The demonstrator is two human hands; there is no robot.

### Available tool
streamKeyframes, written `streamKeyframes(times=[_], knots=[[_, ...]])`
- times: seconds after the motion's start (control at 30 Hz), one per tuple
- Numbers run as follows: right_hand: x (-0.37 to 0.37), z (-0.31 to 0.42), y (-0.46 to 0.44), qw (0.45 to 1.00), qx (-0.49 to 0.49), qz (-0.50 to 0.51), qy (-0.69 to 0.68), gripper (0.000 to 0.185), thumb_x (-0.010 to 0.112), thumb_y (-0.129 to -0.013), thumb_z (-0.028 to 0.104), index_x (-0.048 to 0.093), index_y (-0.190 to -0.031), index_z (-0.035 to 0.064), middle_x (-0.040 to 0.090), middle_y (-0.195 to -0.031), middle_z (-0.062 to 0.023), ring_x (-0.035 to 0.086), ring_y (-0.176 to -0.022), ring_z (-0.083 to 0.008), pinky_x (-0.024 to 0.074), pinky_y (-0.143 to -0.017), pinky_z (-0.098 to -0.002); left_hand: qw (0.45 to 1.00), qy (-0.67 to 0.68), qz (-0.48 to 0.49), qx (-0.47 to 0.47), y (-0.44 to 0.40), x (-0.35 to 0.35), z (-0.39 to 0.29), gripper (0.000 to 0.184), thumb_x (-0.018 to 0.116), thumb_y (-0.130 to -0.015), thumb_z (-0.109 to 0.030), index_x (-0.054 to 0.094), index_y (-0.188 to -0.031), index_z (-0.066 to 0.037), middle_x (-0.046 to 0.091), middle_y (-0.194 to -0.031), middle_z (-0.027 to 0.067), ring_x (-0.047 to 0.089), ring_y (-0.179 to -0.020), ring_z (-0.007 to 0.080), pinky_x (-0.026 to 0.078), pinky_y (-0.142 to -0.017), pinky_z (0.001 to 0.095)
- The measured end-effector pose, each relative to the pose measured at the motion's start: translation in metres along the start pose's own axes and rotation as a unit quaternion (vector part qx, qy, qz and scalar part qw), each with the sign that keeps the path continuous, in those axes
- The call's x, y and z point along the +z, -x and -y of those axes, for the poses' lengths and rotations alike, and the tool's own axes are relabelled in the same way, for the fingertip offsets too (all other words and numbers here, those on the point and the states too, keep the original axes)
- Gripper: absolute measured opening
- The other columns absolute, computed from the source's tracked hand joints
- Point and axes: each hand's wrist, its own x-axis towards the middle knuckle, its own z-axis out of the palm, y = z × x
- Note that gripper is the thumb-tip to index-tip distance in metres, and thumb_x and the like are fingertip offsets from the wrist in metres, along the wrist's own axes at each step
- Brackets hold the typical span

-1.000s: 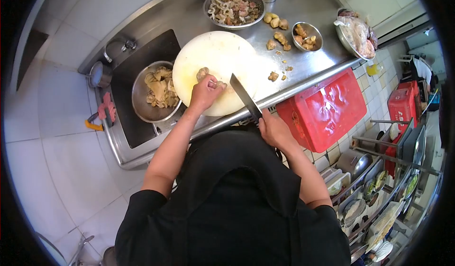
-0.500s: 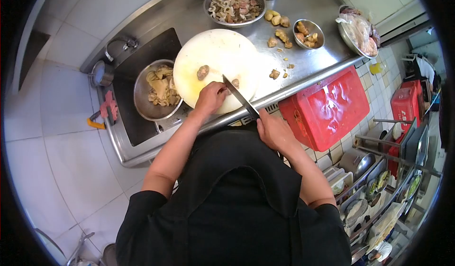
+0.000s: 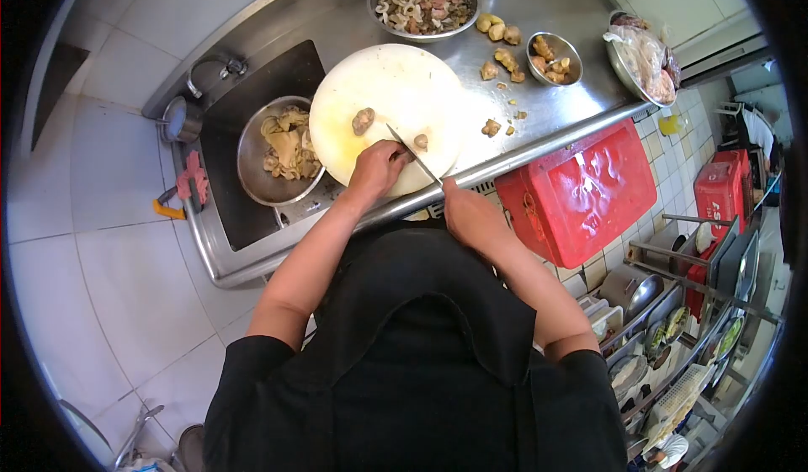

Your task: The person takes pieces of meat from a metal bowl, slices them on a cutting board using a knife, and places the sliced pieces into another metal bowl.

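My right hand (image 3: 470, 213) is wrapped round the handle of a kitchen knife (image 3: 411, 154), whose blade slants over the near part of a round white cutting board (image 3: 387, 76). Close to the blade, my left hand (image 3: 376, 171) rests on the board with its fingers drawn together. What those fingers hold, if anything, is hidden. Beyond my left hand lies a brownish knobbly lump (image 3: 363, 121). A smaller brownish piece (image 3: 421, 141) sits to the right of the blade.
A sink at left holds a metal bowl (image 3: 244, 165) of pale yellowish pieces. Behind the board stands a bowl (image 3: 374, 19) of sliced meat. Ginger-like roots (image 3: 507, 59) lie beside a small bowl (image 3: 577, 68). A red crate (image 3: 581, 194) stands below the counter edge.
The knife has turned, so its blade now looks thinner and its tip lies further left. My right hand has moved slightly left and forward. My left hand stays nearly in place.
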Motion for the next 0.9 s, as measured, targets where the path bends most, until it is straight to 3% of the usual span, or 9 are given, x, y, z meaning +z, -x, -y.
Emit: streamKeyframes(times=[0.17, 0.27, 0.33, 0.43, 0.67, 0.9], knots=[[0.015, -0.007, -0.031, 0.999, -0.034, -0.032, 0.008, 0.018, 0.043, -0.102, 0.006, 0.052, -0.114, -0.0035, 0.074, -0.094, -0.031, 0.073, -0.093, -0.0487, 0.0556, -0.083, -0.0603, 0.999, 0.004, -0.027, 0.017, 0.006, 0.006, 0.0, 0.022, 0.079, -0.094, -0.017, 0.077, -0.109, -0.002, 0.077, -0.107, 0.0196, 0.075, -0.099, 0.0359, 0.059, -0.087, 0.0431], [0.011, -0.01, -0.023, 0.998, -0.039, -0.048, 0.002, 0.018, 0.042, -0.104, 0.008, 0.053, -0.113, -0.0032, 0.073, -0.092, -0.0312, 0.072, -0.091, -0.0493, 0.0553, -0.081, -0.0604, 0.994, 0.085, -0.05, -0.052, 0.007, 0.007, -0.004, 0.023, 0.08, -0.093, -0.016, 0.074, -0.109, -0.001, 0.076, -0.103, 0.0188, 0.075, -0.096, 0.0351, 0.059, -0.086, 0.0421], [0.003, -0.005, -0.013, 0.998, -0.032, -0.054, -0.008, 0.018, 0.043, -0.104, 0.009, 0.053, -0.113, -0.0031, 0.073, -0.091, -0.031, 0.072, -0.09, -0.0493, 0.055, -0.081, -0.0606, 0.997, 0.046, -0.056, 0.001, 0.011, 0.009, 0.005, 0.02, 0.078, -0.092, -0.008, 0.07, -0.109, 0.0, 0.073, -0.102, 0.019, 0.071, -0.096, 0.0387, 0.058, -0.086, 0.0426], [-0.003, -0.002, 0.0, 0.998, -0.024, -0.056, -0.015, 0.018, 0.044, -0.105, 0.011, 0.054, -0.112, -0.003, 0.072, -0.088, -0.0306, 0.072, -0.088, -0.0494, 0.0545, -0.079, -0.0612, 0.994, 0.067, -0.076, 0.049, 0.015, 0.012, 0.012, 0.02, 0.076, -0.092, -0.007, 0.07, -0.11, 0.0, 0.072, -0.104, 0.0194, 0.071, -0.099, 0.0388, 0.058, -0.087, 0.0437], [-0.014, -0.005, 0.033, 0.999, -0.016, -0.02, -0.021, 0.021, 0.051, -0.107, 0.017, 0.05, -0.114, -0.0017, 0.07, -0.089, -0.0309, 0.069, -0.088, -0.0519, 0.0512, -0.08, -0.0644, 0.997, 0.042, -0.063, 0.02, 0.015, 0.009, 0.007, 0.02, 0.075, -0.092, -0.008, 0.072, -0.11, 0.0, 0.072, -0.107, 0.0202, 0.07, -0.102, 0.0401, 0.057, -0.09, 0.0454], [-0.011, -0.006, 0.026, 1.0, -0.014, 0.006, 0.008, 0.02, 0.048, -0.106, 0.016, 0.05, -0.114, -0.0026, 0.071, -0.089, -0.0294, 0.069, -0.087, -0.0516, 0.0527, -0.077, -0.0634, 0.997, 0.033, -0.062, 0.027, 0.015, 0.011, 0.008, 0.019, 0.077, -0.094, -0.013, 0.074, -0.108, -0.001, 0.075, -0.109, 0.0183, 0.072, -0.101, 0.0383, 0.058, -0.088, 0.0441]])
